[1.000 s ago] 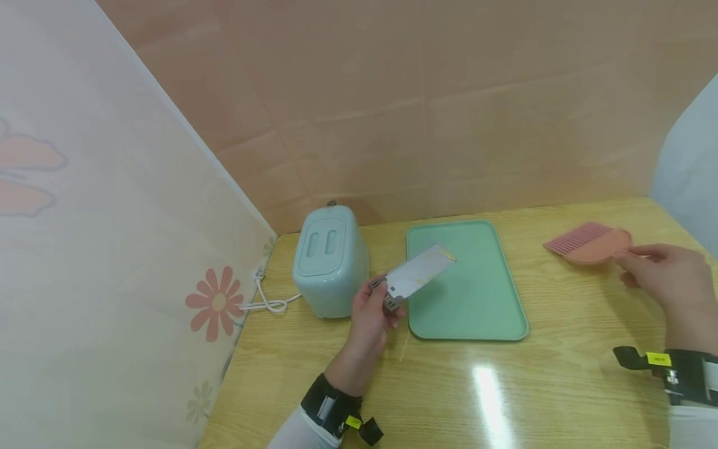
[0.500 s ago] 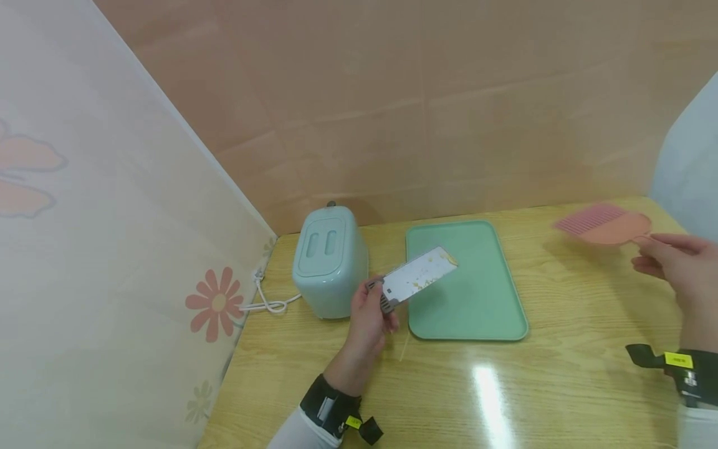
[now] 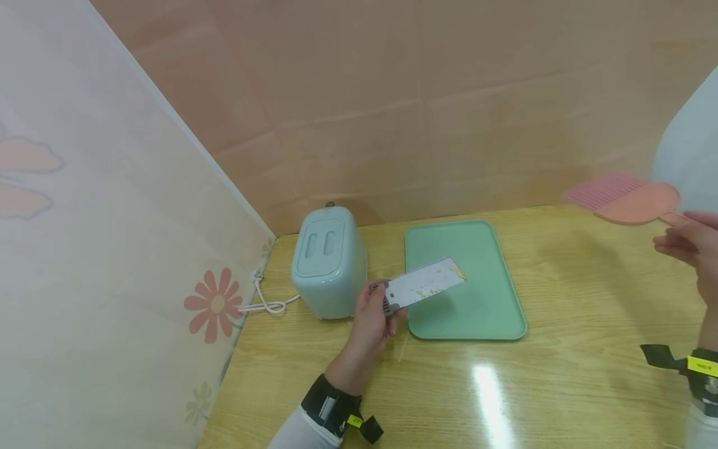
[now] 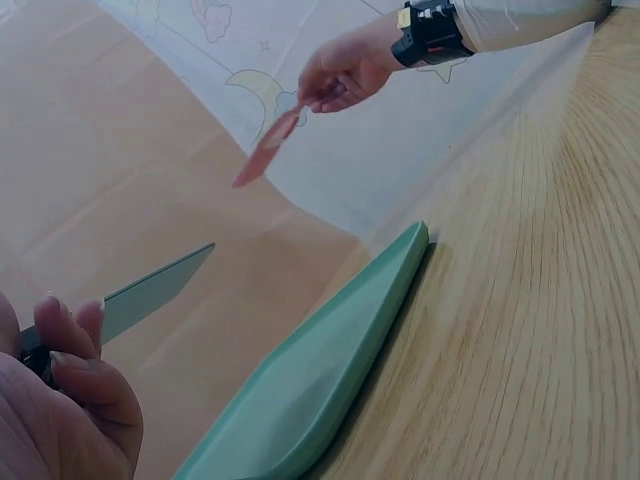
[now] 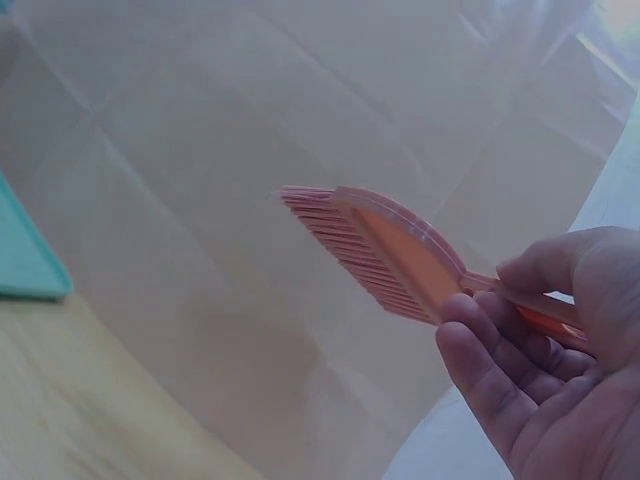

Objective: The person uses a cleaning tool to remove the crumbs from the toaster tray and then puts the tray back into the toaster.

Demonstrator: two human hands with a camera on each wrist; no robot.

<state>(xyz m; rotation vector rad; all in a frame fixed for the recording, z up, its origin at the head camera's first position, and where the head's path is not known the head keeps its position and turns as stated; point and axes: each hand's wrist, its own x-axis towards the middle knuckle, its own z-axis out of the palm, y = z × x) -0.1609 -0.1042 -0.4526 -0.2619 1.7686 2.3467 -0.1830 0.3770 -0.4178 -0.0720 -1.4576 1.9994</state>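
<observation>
My left hand (image 3: 373, 324) grips the grey slotted end of a thin, flat crumb tray (image 3: 427, 285), its pale face dotted with yellowish specks. That piece reaches out over the left part of the green tray (image 3: 477, 321). Higher up at the far right, my right hand (image 3: 692, 249) pinches the handle of a small pink brush (image 3: 639, 204), raised above the table. Its bristles (image 5: 360, 260) point left, away from the fingers. The left wrist view shows the plate (image 4: 160, 288) nearly edge-on, with the brush farther off.
A pale blue toaster (image 3: 330, 255) with a closed lid stands left of the green tray, its white cord (image 3: 275, 305) running left. Behind rises a tan cloth backdrop (image 3: 426, 125); a flower-printed sheet (image 3: 134, 249) slopes along the left side.
My right hand has lifted the brush up and to the right, off toward the corner. In my left hand the crumb tray has swung slightly lower at its far end.
</observation>
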